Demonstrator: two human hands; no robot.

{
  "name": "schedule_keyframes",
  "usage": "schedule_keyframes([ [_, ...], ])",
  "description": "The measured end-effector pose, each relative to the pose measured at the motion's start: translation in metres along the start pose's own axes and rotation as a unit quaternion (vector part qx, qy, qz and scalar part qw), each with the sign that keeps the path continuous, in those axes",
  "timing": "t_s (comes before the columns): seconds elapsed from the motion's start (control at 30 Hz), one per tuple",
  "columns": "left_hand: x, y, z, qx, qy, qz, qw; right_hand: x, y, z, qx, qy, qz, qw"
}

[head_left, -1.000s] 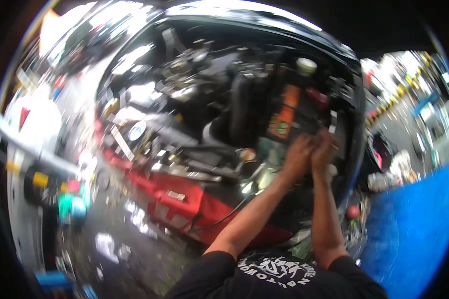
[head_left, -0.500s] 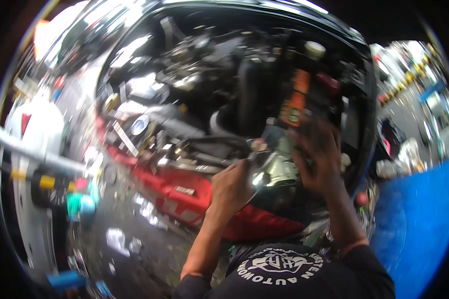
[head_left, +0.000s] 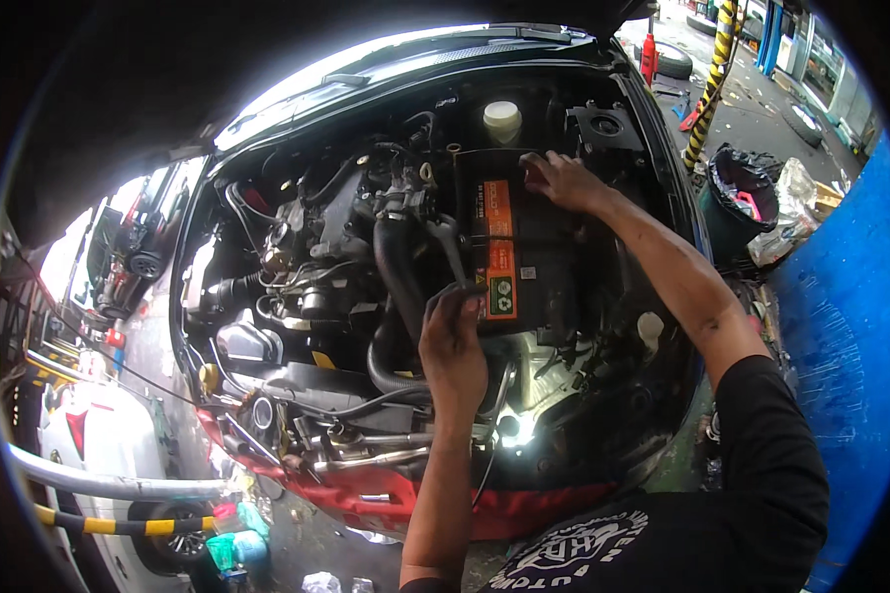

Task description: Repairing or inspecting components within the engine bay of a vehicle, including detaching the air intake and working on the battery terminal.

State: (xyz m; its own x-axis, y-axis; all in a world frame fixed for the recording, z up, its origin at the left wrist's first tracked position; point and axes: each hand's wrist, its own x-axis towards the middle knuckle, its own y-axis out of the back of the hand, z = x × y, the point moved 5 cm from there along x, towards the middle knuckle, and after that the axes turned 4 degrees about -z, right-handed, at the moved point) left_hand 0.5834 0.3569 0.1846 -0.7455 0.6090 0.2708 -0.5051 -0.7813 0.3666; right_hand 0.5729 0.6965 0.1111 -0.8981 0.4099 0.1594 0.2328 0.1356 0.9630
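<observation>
A black car battery (head_left: 544, 267) with an orange label (head_left: 501, 237) sits on the right side of an open engine bay. My left hand (head_left: 452, 341) is closed beside the label's near end. From its fingers a metal wrench (head_left: 452, 249) points away, its head beside the black intake hose (head_left: 394, 262). My right hand (head_left: 571, 185) reaches to the battery's far end. Its fingers are bent around a small dark red piece (head_left: 535, 178), which looks like a terminal cover and is partly hidden by them.
A white-capped reservoir (head_left: 502, 121) stands beyond the battery. Several metal tools (head_left: 376, 457) lie along the front edge above a red cloth (head_left: 366, 504). A bright light (head_left: 517, 427) shines near the battery's front. To the right are a black bin (head_left: 737, 212) and a blue panel (head_left: 841, 326).
My view has shifted, and the blur is gone. My right hand has moved from the battery's near end to its far end. My left hand is now beside the label, with the wrench showing.
</observation>
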Motion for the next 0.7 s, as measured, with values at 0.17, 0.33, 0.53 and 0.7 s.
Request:
schedule_keyframes([
  [0.17,0.060,-0.052,-0.014,-0.064,-0.012,0.030,0.997,-0.006,0.001,0.002,0.028,0.050,0.075,0.996],
  [0.33,0.119,-0.102,-0.043,0.004,0.008,-0.005,1.000,0.011,-0.002,0.009,-0.005,0.019,0.012,1.000],
  [0.53,0.146,-0.127,-0.057,0.034,0.005,0.003,0.999,0.003,0.002,0.011,0.040,0.116,0.125,0.985],
  [0.7,0.162,-0.144,-0.066,0.024,0.002,-0.008,1.000,-0.003,0.008,0.015,0.043,0.116,0.183,0.975],
])
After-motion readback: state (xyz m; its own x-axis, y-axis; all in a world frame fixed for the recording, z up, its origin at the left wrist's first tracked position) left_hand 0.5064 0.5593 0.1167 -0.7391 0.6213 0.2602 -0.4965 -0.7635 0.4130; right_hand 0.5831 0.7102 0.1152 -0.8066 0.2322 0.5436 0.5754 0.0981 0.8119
